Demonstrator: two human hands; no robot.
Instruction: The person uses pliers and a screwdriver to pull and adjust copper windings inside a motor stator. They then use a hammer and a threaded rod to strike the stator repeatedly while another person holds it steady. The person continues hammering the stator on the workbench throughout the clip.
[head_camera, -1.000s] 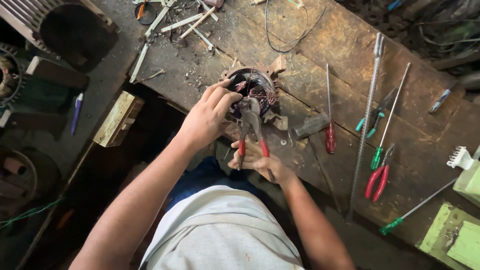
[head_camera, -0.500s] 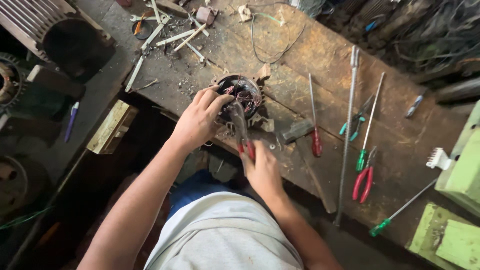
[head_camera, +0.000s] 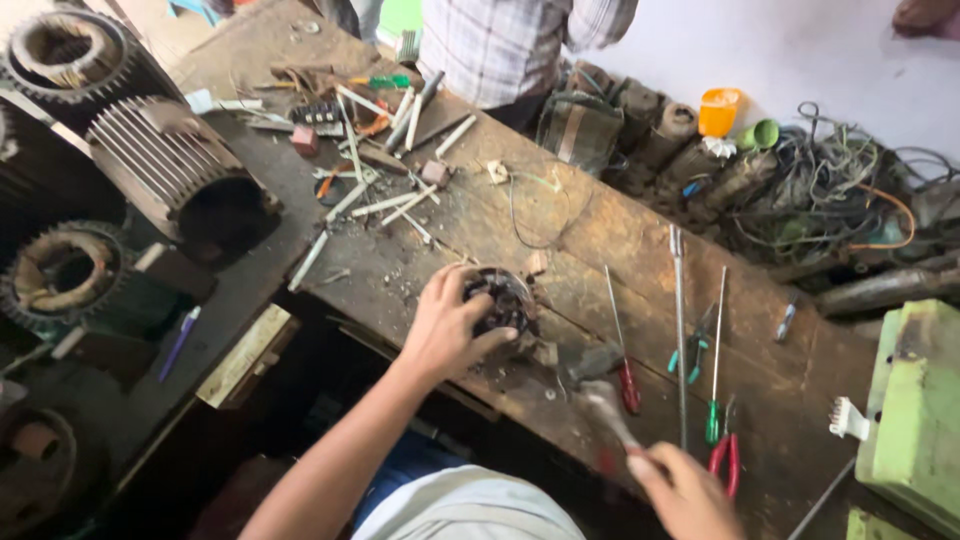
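**My hands at the bench**

My left hand (head_camera: 448, 328) lies over a small round motor (head_camera: 500, 300), with my fingers and thumb gripping its side. The motor sits on the wooden bench (head_camera: 600, 240), close to the near edge. I can see dark wire coils inside it.

My right hand (head_camera: 685, 490) is low in the picture, apart from the motor. It is clenched on a tool (head_camera: 605, 410) that points up toward the motor. The tool is too blurred to say what kind it is.

Just right of the motor lies a red screwdriver (head_camera: 622, 350). Next to it is a long metal rod (head_camera: 680, 330). Then come green screwdrivers (head_camera: 712, 380) and red pliers (head_camera: 728, 455).

Sticks and scraps lie at the far end of the bench. Big ribbed motor shells (head_camera: 165, 170) sit to the left. A tangle of wires (head_camera: 830, 190) lies at the back. A person in a checked shirt (head_camera: 500, 45) stands at the far side.
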